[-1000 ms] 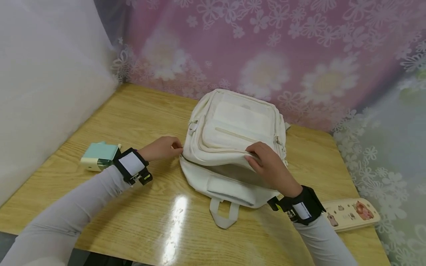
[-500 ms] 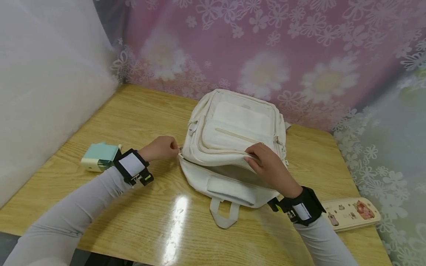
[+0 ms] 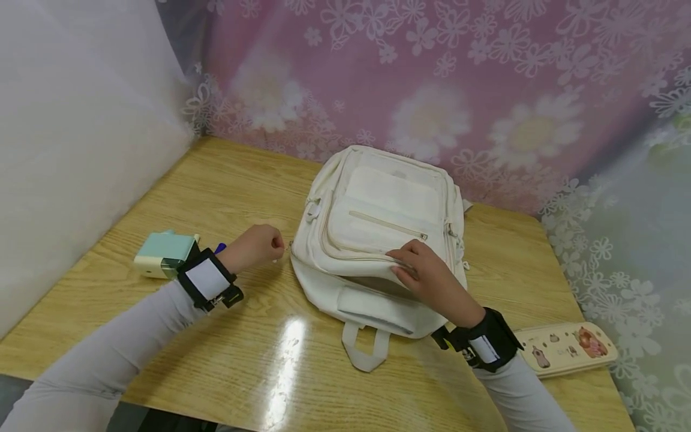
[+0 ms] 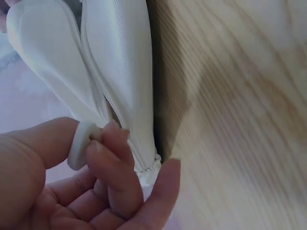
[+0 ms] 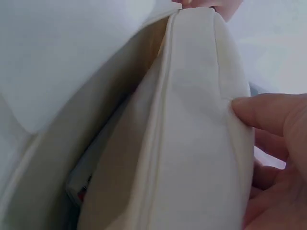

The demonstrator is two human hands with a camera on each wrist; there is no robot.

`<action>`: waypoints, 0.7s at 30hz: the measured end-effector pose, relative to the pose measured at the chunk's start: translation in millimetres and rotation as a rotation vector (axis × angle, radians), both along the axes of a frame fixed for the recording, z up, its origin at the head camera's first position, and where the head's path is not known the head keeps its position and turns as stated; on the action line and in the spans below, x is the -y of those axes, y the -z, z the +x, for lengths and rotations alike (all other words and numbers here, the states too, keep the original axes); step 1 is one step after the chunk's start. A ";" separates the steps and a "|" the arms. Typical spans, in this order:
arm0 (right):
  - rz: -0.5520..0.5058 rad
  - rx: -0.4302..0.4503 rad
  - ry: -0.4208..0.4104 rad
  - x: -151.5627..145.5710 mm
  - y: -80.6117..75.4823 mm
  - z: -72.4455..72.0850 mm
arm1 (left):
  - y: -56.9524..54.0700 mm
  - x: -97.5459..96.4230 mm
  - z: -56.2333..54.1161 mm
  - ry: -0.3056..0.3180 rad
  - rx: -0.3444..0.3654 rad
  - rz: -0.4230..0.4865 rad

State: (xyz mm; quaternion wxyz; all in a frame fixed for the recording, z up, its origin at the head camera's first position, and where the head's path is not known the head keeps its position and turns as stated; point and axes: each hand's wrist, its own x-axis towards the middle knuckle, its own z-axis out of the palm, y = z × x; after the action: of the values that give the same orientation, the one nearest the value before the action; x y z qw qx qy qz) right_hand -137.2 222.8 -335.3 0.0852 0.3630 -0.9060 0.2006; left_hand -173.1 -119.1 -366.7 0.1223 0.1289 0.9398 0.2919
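Note:
A cream backpack [image 3: 388, 198] lies on the table with its main compartment partly unzipped, the opening facing me. At its left corner, my left hand [image 3: 256, 245] pinches a small white zipper pull [image 4: 81, 145] between thumb and fingers, seen in the left wrist view. My right hand [image 3: 429, 270] grips the front panel's edge at the right of the opening, thumb on the fabric in the right wrist view. Inside the compartment, the right wrist view shows a flat item [image 5: 88, 175] with a dark edge; its kind is unclear.
On the wooden table [image 3: 232, 360], a mint-and-cream box-shaped item [image 3: 166, 253] stands at the left. A small blue thing [image 3: 219, 248] shows behind my left wrist. A cream pencil case [image 3: 572, 348] with printed pictures lies right, partly behind my right wrist. Floral curtains hang behind.
My left hand first works at the bag's left corner, then draws slightly away to the left. My right hand shifts a little left and down, and the bag's opening looks narrower.

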 end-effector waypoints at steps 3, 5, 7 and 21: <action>-0.014 0.021 0.019 4.0 5.1 1.6 | 0.1 0.9 5.5 0.024 0.010 0.034; -0.023 0.036 0.052 7.6 9.3 1.1 | 1.5 2.7 8.1 0.047 0.005 0.054; -0.035 0.051 0.087 11.5 11.9 1.0 | 3.7 4.8 9.8 0.068 -0.009 0.071; 0.297 0.344 -0.044 29.6 -16.0 -1.7 | 21.8 -1.9 14.7 0.078 -0.024 0.066</action>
State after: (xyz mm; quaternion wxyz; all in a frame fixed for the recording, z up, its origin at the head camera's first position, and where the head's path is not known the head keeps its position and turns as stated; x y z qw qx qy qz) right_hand -138.9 193.2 -319.3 -0.1292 0.3516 -0.9187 0.1255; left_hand -158.4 -117.2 -388.6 0.1181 0.1730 0.9253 0.3163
